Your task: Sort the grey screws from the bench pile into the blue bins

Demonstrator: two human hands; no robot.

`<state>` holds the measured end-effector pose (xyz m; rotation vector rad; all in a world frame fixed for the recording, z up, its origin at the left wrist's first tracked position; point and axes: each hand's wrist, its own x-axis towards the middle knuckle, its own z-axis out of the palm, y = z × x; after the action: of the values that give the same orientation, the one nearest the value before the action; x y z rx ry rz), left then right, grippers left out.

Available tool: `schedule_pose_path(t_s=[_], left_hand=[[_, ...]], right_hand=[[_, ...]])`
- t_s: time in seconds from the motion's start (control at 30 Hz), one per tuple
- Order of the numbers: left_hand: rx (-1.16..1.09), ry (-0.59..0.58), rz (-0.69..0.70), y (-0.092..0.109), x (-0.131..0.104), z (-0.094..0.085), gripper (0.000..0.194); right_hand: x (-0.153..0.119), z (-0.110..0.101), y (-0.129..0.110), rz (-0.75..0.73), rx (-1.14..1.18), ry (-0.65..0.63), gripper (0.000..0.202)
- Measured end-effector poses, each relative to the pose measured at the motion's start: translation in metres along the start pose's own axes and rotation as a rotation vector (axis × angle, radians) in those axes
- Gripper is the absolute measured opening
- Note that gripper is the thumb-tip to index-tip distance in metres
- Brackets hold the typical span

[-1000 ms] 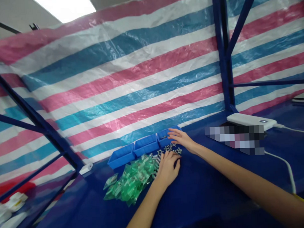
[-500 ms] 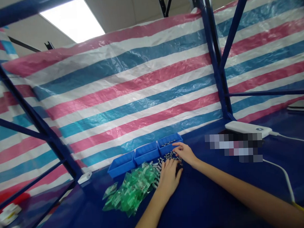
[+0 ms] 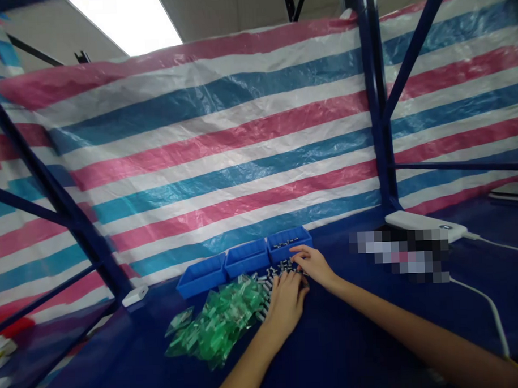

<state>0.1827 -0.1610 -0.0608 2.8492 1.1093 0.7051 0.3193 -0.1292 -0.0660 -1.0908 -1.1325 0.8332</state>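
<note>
Small metal parts (image 3: 286, 266) lie in a loose pile in front of three blue bins. My left hand (image 3: 287, 297) rests on the near side of this pile, its fingers bent over the parts; what lies under the fingertips is hidden. Beside it, my right hand (image 3: 312, 265) is at the right edge of the pile, thumb and index finger near each other; anything between them is too small to make out. The right bin (image 3: 289, 242) holds a few metal parts. Green plastic bags (image 3: 223, 320) are heaped to the left of my left hand.
The middle bin (image 3: 246, 258) and left bin (image 3: 202, 277) stand along the striped sheet (image 3: 232, 149). A white adapter (image 3: 135, 296) sits by the left blue post. At the right are a white power bank (image 3: 425, 225), its cable and a blurred object.
The view has shifted slightly, moving the bins and green bags a little left in the picture. Both hands stay at the pile, with small finger movements.
</note>
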Motion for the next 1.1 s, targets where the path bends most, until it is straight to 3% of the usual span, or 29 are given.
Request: schedule_pose_path(t_s=[0.07,0.17,0.3,0.4,0.87,1.1], left_hand=[[-0.042,0.046,-0.035,-0.003,0.002,-0.002,0.013],[-0.164,0.209,-0.149,-0.009,0.007,-0.006,0.017],[-0.321,0.411,-0.246,-0.018,0.012,-0.006,0.019],[-0.414,0.484,-0.289,-0.022,0.014,-0.004,0.02],[-0.573,0.474,-0.243,-0.015,0.014,-0.011,0.023],[-0.491,0.456,-0.189,-0.02,0.016,-0.012,0.023]], right_hand=[[-0.003,0.002,-0.005,0.006,0.012,-0.014,0.025],[-0.007,0.004,-0.017,0.06,0.065,-0.061,0.021],[-0.017,0.008,-0.031,0.258,0.169,-0.215,0.021],[-0.024,0.01,-0.035,0.339,0.293,-0.314,0.024],[-0.022,0.008,-0.03,0.466,0.42,-0.401,0.027],[-0.022,0.004,-0.036,0.483,0.358,-0.379,0.023]])
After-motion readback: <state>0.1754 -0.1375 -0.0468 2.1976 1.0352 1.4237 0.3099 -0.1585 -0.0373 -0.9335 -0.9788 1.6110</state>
